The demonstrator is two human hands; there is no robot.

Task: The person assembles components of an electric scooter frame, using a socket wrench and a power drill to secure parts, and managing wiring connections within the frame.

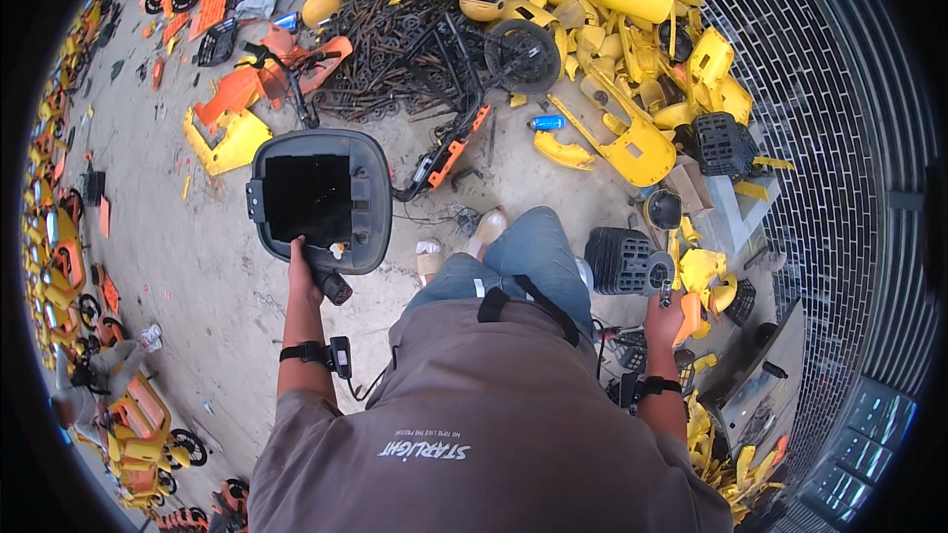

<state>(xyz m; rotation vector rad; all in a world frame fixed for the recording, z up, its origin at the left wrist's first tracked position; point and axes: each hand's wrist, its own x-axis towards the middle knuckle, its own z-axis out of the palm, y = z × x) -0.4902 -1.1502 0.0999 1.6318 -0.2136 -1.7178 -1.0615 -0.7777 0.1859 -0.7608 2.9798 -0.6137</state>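
Note:
My left hand grips the near edge of a dark grey plastic housing, a rounded shell with a black square opening, held out in front of me on the left. My right hand is closed on a small dark tool next to a black mesh basket at my right knee. Both wrists wear black straps. My jeans-clad legs and light shoes show between the two hands.
A big heap of yellow plastic bike parts lies ahead right, with a black wheel and tangled dark metal frames. Orange panels lie ahead left. A brick wall runs on the right. More bikes line the left edge.

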